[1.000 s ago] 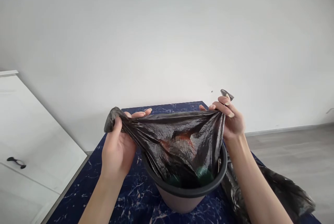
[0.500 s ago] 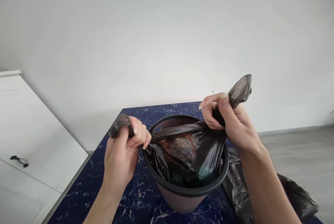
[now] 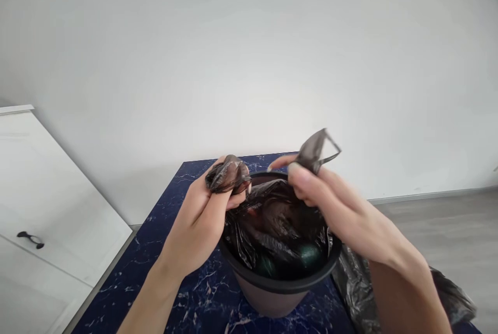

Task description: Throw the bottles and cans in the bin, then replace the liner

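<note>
A black plastic garbage bag (image 3: 280,230) sits inside a dark trash bin (image 3: 272,292), with reddish and green items showing dimly through its thin film. My left hand (image 3: 206,209) is closed around one gathered end of the bag above the bin's left rim, and a crumpled tuft covers the thumb side. Above the right rim, my right hand (image 3: 322,189) pinches the other gathered end, whose tip sticks up past the fingers. Between the two hands the bag's upper edge hangs slack. The lower fingers of both hands are partly hidden.
The bin stands on a blue marbled tabletop (image 3: 136,282) against a pale wall (image 3: 249,64). Another black plastic bag (image 3: 356,282) lies at the right, partly behind my right forearm. A white cabinet (image 3: 50,178) with a dark handle is at the left.
Both hands have come closer together over the bin, the left moving right and the right moving left. The bag's stretched top edge has gone slack.
</note>
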Demonstrator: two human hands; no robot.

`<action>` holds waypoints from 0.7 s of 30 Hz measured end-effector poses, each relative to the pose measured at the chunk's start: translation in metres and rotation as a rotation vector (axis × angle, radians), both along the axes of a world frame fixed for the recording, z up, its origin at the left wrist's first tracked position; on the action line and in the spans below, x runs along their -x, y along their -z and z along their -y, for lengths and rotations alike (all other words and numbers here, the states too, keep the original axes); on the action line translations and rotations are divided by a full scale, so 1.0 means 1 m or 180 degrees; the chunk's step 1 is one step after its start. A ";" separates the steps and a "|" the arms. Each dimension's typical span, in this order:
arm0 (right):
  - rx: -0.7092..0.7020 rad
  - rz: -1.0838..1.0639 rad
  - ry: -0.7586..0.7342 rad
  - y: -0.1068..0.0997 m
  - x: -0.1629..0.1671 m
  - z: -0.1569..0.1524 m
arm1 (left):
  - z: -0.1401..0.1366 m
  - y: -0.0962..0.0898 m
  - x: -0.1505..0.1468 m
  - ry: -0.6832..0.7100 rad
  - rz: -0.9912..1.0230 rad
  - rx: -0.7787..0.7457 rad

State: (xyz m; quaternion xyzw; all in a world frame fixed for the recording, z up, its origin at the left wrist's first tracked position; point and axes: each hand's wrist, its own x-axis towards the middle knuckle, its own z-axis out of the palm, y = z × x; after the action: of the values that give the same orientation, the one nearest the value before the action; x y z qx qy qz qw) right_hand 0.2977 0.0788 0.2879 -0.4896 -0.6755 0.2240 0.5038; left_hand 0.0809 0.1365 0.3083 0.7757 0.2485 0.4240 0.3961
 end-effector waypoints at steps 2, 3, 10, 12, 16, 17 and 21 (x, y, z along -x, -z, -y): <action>0.0097 0.0432 -0.0163 0.003 0.002 0.000 | 0.000 -0.003 -0.004 -0.0051 -0.0011 -0.0028; 0.0056 0.0662 -0.0169 0.006 0.003 -0.001 | 0.000 -0.004 -0.005 -0.0078 0.0052 -0.0014; -0.0171 0.0998 -0.0198 0.009 0.002 -0.005 | 0.003 -0.009 -0.015 0.0036 0.0356 0.0154; -0.0158 0.0700 -0.0097 0.007 0.002 -0.005 | 0.004 -0.013 -0.018 0.0028 0.0281 0.0070; 0.0215 -0.0020 0.0034 0.003 0.004 -0.006 | 0.005 -0.018 -0.021 -0.0021 0.0130 -0.0023; 0.0275 -0.0167 0.0006 0.002 0.005 -0.005 | 0.004 -0.019 -0.022 -0.0026 0.0125 0.0003; 0.0387 -0.0385 -0.0583 -0.002 0.008 0.000 | 0.007 -0.024 -0.026 0.0137 0.0047 0.0224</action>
State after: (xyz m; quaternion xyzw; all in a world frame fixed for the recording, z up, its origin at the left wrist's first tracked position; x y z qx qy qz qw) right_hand 0.2894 0.0785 0.2895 -0.4412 -0.6710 0.3387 0.4903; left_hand 0.1066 0.1291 0.3324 0.7632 0.2436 0.4121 0.4339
